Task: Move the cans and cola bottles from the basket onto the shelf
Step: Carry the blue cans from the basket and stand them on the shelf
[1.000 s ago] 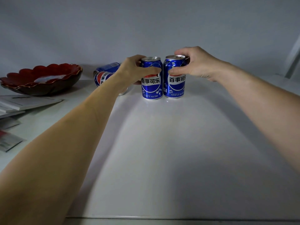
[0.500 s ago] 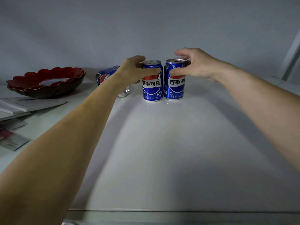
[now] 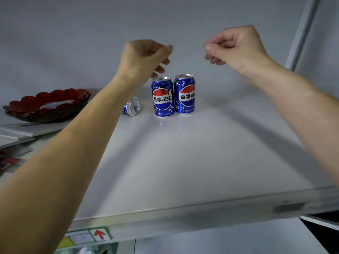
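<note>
Two cans [image 3: 173, 96] standing on the shelf [image 3: 183, 162], hands free
Left hand [image 3: 143, 59] and right hand [image 3: 236, 46] loosely curled, holding nothing; probably reach down for more, avoiding the tipped can [image 3: 132, 107].

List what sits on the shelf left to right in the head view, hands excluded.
Red scalloped bowl → can lying on its side → upright blue can → second upright blue can, right beside the first. All stand on the white shelf. Papers under the bowl overlap it, so left out.
</note>
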